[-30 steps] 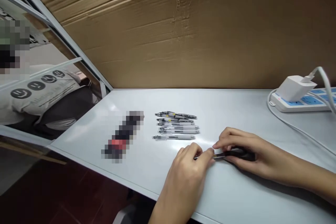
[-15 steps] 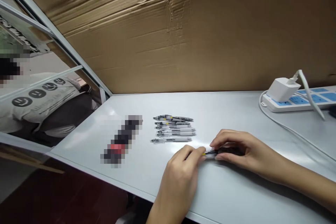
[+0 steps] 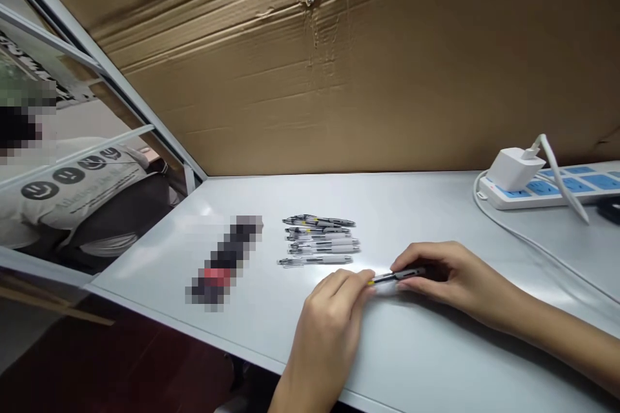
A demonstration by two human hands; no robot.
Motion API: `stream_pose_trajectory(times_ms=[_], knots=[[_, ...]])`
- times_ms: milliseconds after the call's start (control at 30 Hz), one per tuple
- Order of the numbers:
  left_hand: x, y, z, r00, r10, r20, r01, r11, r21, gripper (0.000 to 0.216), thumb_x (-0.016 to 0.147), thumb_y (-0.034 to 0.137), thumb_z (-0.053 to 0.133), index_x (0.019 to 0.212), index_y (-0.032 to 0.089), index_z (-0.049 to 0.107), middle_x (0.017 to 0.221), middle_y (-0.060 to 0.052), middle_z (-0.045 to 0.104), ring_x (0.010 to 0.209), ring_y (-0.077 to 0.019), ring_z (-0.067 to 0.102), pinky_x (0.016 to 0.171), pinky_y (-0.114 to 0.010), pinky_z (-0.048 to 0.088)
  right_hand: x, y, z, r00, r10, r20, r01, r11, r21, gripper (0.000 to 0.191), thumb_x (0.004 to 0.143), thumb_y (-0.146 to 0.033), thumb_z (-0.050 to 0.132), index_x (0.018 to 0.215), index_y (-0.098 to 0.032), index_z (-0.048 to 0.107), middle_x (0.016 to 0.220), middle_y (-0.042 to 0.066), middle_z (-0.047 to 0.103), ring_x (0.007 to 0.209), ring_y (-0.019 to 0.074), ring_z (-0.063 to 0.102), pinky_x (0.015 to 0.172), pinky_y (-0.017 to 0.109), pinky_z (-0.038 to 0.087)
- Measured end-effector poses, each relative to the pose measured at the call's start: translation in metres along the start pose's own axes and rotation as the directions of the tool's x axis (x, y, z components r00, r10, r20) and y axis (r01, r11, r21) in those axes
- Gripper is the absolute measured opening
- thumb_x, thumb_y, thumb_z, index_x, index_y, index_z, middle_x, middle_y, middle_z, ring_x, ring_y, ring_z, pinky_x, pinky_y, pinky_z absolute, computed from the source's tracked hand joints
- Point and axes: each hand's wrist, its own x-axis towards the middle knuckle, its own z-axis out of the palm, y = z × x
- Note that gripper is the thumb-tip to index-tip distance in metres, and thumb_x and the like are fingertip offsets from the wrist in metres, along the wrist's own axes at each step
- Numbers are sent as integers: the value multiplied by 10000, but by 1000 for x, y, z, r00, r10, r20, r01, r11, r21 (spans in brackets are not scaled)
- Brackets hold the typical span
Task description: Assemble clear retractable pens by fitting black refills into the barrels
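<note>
Between my two hands a pen (image 3: 386, 277) with a clear barrel, dark grip and a bit of yellow is held just over the table. My left hand (image 3: 334, 306) is closed, thumb and fingers pinching its left end. My right hand (image 3: 443, 271) pinches the grip at the other end, the pen's tip partly hidden by the fingers. Beyond my left hand several similar pens (image 3: 322, 242) lie side by side in a loose stack, some with grey grips and some darker with yellow marks.
On the white table (image 3: 232, 190) a pixelated dark and red object (image 3: 225, 258) lies left of the pens. At right stand a white charger (image 3: 513, 168) and power strip (image 3: 576, 187) with a trailing cable (image 3: 537, 242). Cardboard (image 3: 363, 90) walls the back. A person (image 3: 82, 187) sits beyond the frame at left.
The pen between my hands has shifted slightly and its grip shows more clearly in my right fingers. My left hand has moved a little left. The lying pens stay put.
</note>
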Motion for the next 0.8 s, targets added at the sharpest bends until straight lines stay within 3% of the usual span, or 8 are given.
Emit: stream_pose_trajectory(times_ms=[133, 200, 333, 400, 500, 667, 733, 800], knots=[[0, 0, 0, 999, 44, -18, -44, 999, -11, 224, 1017, 132, 557, 1189, 212, 675, 1006, -34, 761, 903, -184, 730, 782, -298, 613, -1, -3, -1, 995, 23, 97, -16, 997, -72, 436, 1023, -548, 520, 864, -217, 756, 738, 32, 715, 664, 176, 629, 657, 299, 498], [1, 0, -1, 999, 34, -25, -34, 999, -27, 217, 1022, 140, 557, 1186, 217, 677, 1024, -33, 766, 922, -180, 734, 804, -295, 615, -2, -2, -1, 996, 13, 93, -5, 997, -82, 421, 1010, -561, 541, 887, -217, 750, 771, 33, 720, 652, 171, 619, 643, 293, 495], [3, 1, -2, 999, -25, -35, 23, 998, -61, 220, 1028, 133, 545, 1176, 227, 678, 1049, -31, 767, 941, -172, 738, 800, -285, 619, -3, 1, -1, 995, -93, -45, 88, 990, -106, 331, 921, -521, 700, 1067, -226, 725, 986, 68, 746, 778, 199, 665, 702, 303, 533], [2, 1, -2, 1000, -11, -29, 9, 998, -69, 218, 1026, 135, 550, 1180, 225, 676, 1042, -33, 766, 932, -177, 737, 789, -293, 619, -3, 0, -2, 995, -99, -16, 96, 987, -132, 310, 985, -506, 609, 995, -223, 735, 897, 57, 741, 754, 193, 661, 699, 298, 521], [1, 0, -1, 1000, 24, -14, -25, 997, -68, 225, 1016, 128, 566, 1189, 222, 675, 1022, -29, 764, 914, -183, 736, 786, -307, 620, -2, -1, -3, 996, -30, 79, 43, 986, -161, 461, 1052, -531, 453, 884, -225, 755, 736, 31, 714, 656, 182, 636, 669, 297, 499], [2, -1, -2, 997, -62, -39, 58, 994, -97, 223, 1014, 121, 568, 1163, 237, 686, 1062, -19, 767, 949, -171, 741, 805, -287, 622, -1, 0, -4, 993, -114, -40, 104, 975, -196, 336, 955, -517, 644, 1120, -232, 713, 961, 60, 747, 766, 201, 666, 710, 308, 528], [3, -1, -4, 998, -55, -43, 50, 993, -103, 216, 1015, 131, 569, 1157, 241, 689, 1061, -17, 769, 949, -170, 742, 803, -285, 625, -1, -1, -5, 993, -118, 9, 117, 969, -220, 308, 1011, -489, 559, 1025, -226, 719, 901, 53, 741, 743, 190, 661, 689, 299, 513], [4, -1, -4, 999, -24, -35, 20, 994, -106, 206, 1014, 140, 578, 1155, 242, 689, 1045, -16, 770, 936, -168, 743, 801, -283, 628, -1, -2, -6, 993, -74, 87, 93, 966, -240, 420, 1066, -490, 431, 936, -227, 731, 781, 38, 720, 679, 183, 648, 660, 298, 495]])
